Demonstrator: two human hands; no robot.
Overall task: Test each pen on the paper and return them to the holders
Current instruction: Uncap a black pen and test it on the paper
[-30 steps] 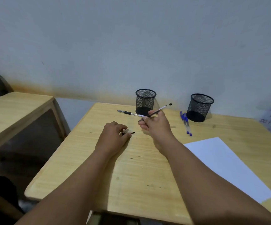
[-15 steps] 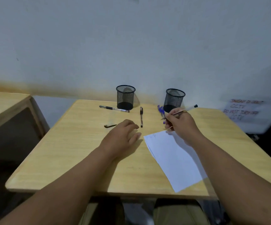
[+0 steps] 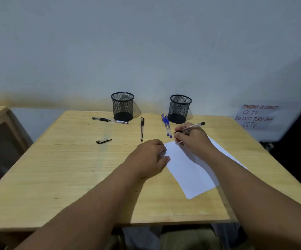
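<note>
Over paper (image 3: 191, 170), right hand (image 3: 193, 139) gripping pen (image 3: 193, 126)

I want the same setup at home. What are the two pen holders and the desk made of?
Pen holders: likely metal wire mesh, matte black; the wall shows through the weave. Desk: pale wood or wood-look board, smooth, with visible grain lines.

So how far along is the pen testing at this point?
Early on. Both holders, left and right, look empty, so nothing is returned yet. The right hand holds a pen over the paper, which the left hand steadies. Two black pens, two blue pens and a loose cap remain on the table.
</note>
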